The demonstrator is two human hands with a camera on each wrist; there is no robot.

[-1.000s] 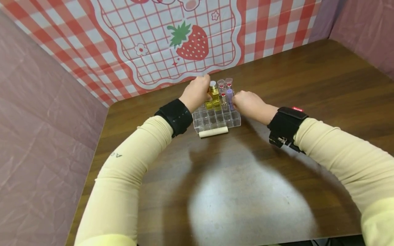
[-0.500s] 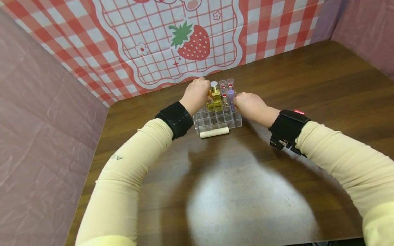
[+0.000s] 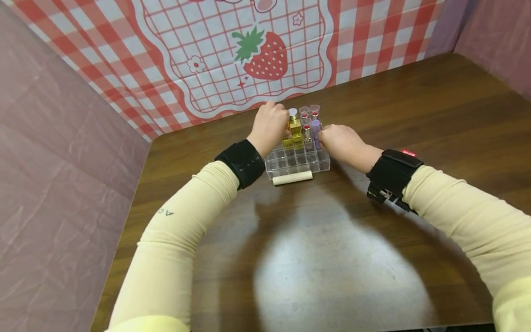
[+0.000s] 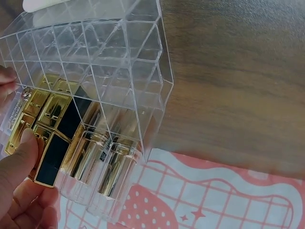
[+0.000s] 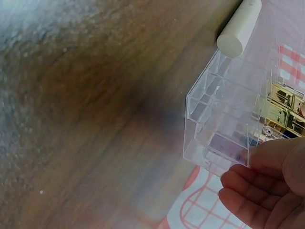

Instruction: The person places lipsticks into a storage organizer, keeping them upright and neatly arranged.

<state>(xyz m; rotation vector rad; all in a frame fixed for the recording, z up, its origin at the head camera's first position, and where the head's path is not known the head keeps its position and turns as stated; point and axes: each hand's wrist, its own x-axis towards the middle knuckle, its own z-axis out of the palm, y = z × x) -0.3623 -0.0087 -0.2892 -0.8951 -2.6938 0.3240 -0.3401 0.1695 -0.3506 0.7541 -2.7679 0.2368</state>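
A clear compartmented lipstick organizer (image 3: 298, 159) stands on the table, its back rows filled with upright tubes. My left hand (image 3: 269, 129) is at its back left. In the left wrist view, the thumb and fingers pinch a square gold-and-black lipstick (image 4: 51, 160). Beside it stand more gold tubes (image 4: 56, 109) and two clear-capped lipsticks (image 4: 112, 174). At the right side, my right hand (image 3: 342, 143) holds the upper part of a purple lipstick tube (image 3: 316, 129), partly hidden by its fingers. Red-topped lipsticks with clear caps (image 3: 307, 131) stand left of the purple tube.
A cream-coloured cylinder (image 3: 292, 178) lies along the organizer's front edge. The brown wooden table (image 3: 394, 106) extends around it, with a bright patch of light in front. A red-and-white checked cloth with a strawberry print (image 3: 265, 57) hangs close behind.
The head view has shifted slightly, so everything sits a little further right. Both hands keep their places at the organizer, and the tubes stand as before.
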